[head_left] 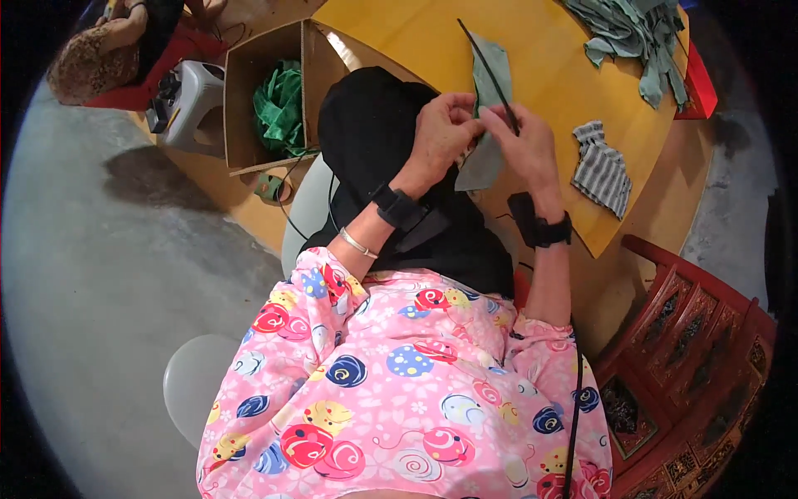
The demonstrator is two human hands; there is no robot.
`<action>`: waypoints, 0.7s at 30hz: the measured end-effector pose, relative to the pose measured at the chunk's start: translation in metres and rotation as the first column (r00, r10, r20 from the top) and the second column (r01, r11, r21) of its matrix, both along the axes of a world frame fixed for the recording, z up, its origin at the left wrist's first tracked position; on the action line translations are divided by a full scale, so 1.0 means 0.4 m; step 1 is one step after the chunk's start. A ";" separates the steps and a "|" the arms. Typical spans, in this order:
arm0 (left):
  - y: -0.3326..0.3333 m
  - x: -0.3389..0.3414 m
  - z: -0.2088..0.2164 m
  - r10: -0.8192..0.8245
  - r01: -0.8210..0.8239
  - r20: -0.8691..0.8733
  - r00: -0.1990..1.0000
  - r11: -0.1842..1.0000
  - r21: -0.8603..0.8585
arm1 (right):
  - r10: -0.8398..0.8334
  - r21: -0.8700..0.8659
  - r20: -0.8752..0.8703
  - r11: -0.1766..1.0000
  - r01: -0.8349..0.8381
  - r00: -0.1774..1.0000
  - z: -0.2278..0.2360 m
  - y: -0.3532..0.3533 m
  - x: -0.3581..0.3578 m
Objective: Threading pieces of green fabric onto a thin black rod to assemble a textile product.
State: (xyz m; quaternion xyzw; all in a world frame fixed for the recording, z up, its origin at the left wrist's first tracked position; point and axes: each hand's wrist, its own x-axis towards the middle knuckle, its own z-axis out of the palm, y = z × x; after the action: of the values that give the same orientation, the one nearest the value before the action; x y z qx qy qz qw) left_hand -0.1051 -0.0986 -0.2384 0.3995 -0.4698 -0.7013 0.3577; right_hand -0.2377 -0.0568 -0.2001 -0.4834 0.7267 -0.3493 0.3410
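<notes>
A grey-green cloth piece (492, 68) hangs between my two hands over the table edge, its lower part dropping toward my lap. My left hand (440, 137) is closed in a pinch on the cloth's left edge. Close beside it, my right hand (529, 154) is closed around the lower end of a long thin black rod (482, 51). The rod slants up and left across the cloth. My right thumb reaches to the cloth near the left fingertips; the exact contact there is hidden by the fingers.
On the yellow table (399, 41) lie a grey striped cloth piece (602, 170) and a pile of grey-green cloth (636, 41). A cardboard box (312, 91) with green fabric (280, 108) stands left. A grey plastic stool (199, 104) and carved red wooden chair (690, 333) flank me. Another person's arm (125, 33) shows top left.
</notes>
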 end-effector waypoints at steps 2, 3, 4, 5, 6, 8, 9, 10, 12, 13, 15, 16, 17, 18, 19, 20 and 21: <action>-0.002 0.005 -0.011 0.006 0.018 0.172 0.985 0.990 -0.141 | 0.001 -0.015 -0.081 1.000 -0.002 0.997 -0.012 -0.013 0.026; -0.003 0.001 -0.014 0.007 0.019 0.159 0.987 0.986 -0.163 | -0.009 -0.028 -0.170 1.000 0.004 0.985 -0.013 -0.020 0.028; 0.001 0.000 -0.015 0.052 -0.011 0.189 0.981 0.977 -0.214 | 0.011 -0.021 -0.152 1.000 -0.015 0.988 -0.015 -0.024 0.027; 0.011 0.000 -0.020 0.095 -0.037 0.214 0.972 0.965 -0.261 | 0.002 -0.042 -0.168 0.999 -0.009 0.986 -0.019 -0.018 0.023; 0.015 0.001 -0.027 0.097 -0.037 0.197 0.976 0.957 -0.287 | 0.021 -0.062 -0.151 0.998 -0.030 0.988 -0.025 -0.013 0.019; 0.021 0.002 -0.032 0.004 -0.002 0.016 1.000 0.993 -0.114 | 0.031 -0.110 -0.156 0.993 -0.049 0.987 -0.020 -0.007 0.005; 0.023 0.009 -0.027 0.004 -0.004 0.003 1.000 0.990 -0.139 | 0.047 -0.047 -0.065 0.998 -0.050 0.997 -0.016 0.000 0.002; 0.023 0.017 -0.024 -0.040 0.038 -0.042 0.998 0.998 -0.048 | 0.059 0.017 0.027 0.998 -0.059 0.998 -0.011 0.003 -0.003; 0.026 0.023 0.007 -0.088 0.092 -0.099 0.991 0.995 0.035 | 0.061 0.014 0.066 0.998 -0.062 0.996 -0.006 0.012 -0.013; 0.026 0.022 0.021 -0.071 0.089 -0.128 0.989 0.987 0.136 | 0.065 0.028 0.118 0.997 -0.068 0.991 -0.003 0.015 -0.019; 0.024 0.026 0.039 -0.045 0.081 -0.152 0.987 0.969 0.235 | 0.071 0.032 0.152 0.997 -0.076 0.986 0.003 0.015 -0.013; 0.024 0.022 0.039 -0.050 0.068 -0.104 0.993 0.981 0.180 | 0.078 0.019 0.137 0.997 -0.081 0.987 -0.008 0.014 -0.015; 0.023 0.020 0.038 -0.046 0.053 -0.055 0.997 0.991 0.126 | 0.089 0.007 0.123 0.996 -0.091 0.988 -0.007 0.010 -0.012; 0.022 0.020 0.037 -0.040 0.047 -0.057 0.998 0.991 0.125 | 0.096 0.005 0.121 0.995 -0.098 0.988 -0.003 0.008 -0.010; 0.022 0.021 0.035 -0.023 0.026 -0.023 0.999 0.991 0.134 | 0.106 0.020 0.069 0.994 -0.108 0.992 0.004 0.008 -0.006; 0.015 0.016 0.034 -0.009 0.008 0.007 1.000 0.990 0.139 | 0.114 0.031 0.012 0.993 -0.114 0.993 0.013 0.002 -0.006; 0.013 0.017 0.026 -0.005 0.005 0.001 1.000 0.991 0.133 | 0.117 0.026 0.005 0.993 -0.117 0.993 0.014 0.003 -0.007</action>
State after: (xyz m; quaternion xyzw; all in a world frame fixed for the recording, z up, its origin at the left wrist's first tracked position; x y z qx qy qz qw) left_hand -0.0984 -0.0935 -0.2280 0.4215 -0.4233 -0.7317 0.3283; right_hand -0.2403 -0.0556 -0.1945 -0.5202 0.7008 -0.3201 0.3684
